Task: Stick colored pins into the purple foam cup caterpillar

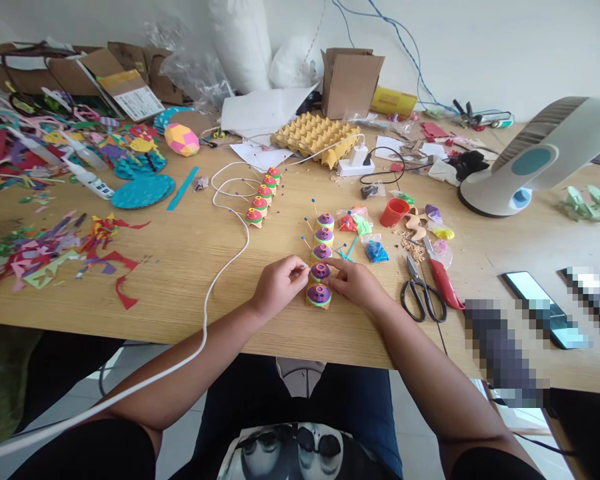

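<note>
A strip of purple-topped egg-carton cups [319,295] stands on the table in front of me, with thin blue-headed sticks out of its left side. At the strip's left edge, my left hand [281,283] is pinched on a small blue-tipped piece, near the second cup from the front. My right hand [353,281] rests against the strip's right side, its index finger and thumb apart around that same cup. A similar strip with red and green cups [263,196] lies farther back to the left.
Scissors [423,290], a red-handled knife [446,283], a red cup [395,212] and a blue clay bag [377,249] lie to the right. A white cable [211,293] crosses my left forearm. Paper scraps [40,257] cover the left.
</note>
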A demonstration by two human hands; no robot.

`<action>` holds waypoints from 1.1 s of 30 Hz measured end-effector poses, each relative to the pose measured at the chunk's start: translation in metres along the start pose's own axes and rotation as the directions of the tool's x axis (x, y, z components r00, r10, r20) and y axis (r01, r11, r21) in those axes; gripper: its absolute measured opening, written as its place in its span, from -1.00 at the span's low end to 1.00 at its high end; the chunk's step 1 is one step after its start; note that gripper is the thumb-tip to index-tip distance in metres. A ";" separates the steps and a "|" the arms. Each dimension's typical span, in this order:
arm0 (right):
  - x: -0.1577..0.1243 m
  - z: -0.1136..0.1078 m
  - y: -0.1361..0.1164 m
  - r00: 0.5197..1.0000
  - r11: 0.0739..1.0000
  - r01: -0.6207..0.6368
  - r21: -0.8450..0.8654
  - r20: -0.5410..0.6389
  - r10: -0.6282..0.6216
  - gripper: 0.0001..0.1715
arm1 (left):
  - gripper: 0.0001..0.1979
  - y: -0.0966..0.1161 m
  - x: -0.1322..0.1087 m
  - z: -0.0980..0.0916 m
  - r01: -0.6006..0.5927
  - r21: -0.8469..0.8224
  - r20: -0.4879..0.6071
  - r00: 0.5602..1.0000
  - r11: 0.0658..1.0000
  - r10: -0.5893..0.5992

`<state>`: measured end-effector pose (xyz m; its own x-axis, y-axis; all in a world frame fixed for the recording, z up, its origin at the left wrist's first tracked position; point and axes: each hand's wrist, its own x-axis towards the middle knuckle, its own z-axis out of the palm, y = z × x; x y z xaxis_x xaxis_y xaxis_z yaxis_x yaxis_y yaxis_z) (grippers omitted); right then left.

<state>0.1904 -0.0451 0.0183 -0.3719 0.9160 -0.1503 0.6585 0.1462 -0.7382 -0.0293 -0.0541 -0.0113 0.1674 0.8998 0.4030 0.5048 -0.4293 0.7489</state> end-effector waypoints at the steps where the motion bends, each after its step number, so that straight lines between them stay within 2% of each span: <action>1: 0.000 0.000 0.000 1.000 1.000 -0.001 -0.001 0.000 0.001 -0.38 | -0.94 0.000 0.000 0.000 -0.002 0.002 0.000 1.000 1.000 0.002; 10: 0.000 -0.001 -0.001 1.000 1.000 0.003 -0.004 -0.003 -0.003 -0.40 | -0.93 0.000 0.000 0.000 -0.006 0.017 0.015 1.000 1.000 0.005; 15: 0.000 0.000 0.000 1.000 1.000 0.002 -0.001 0.010 -0.002 -0.39 | -0.93 -0.001 0.000 -0.001 -0.018 0.064 0.071 0.997 0.998 0.014; 26: -0.001 -0.001 0.000 1.000 1.000 0.011 0.006 0.006 -0.011 -0.41 | -0.93 0.002 0.000 -0.001 0.004 0.018 0.033 0.999 1.000 -0.005; 33: -0.001 -0.001 0.001 1.000 1.000 0.014 0.023 0.018 -0.015 -0.41 | -0.93 -0.002 0.002 0.001 0.107 -0.105 0.037 0.994 0.989 -0.103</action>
<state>0.1917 -0.0454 0.0186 -0.3932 0.9069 -0.1513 0.6376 0.1504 -0.7555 -0.0293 -0.0509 -0.0123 0.1453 0.9416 0.3038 0.4282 -0.3367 0.8386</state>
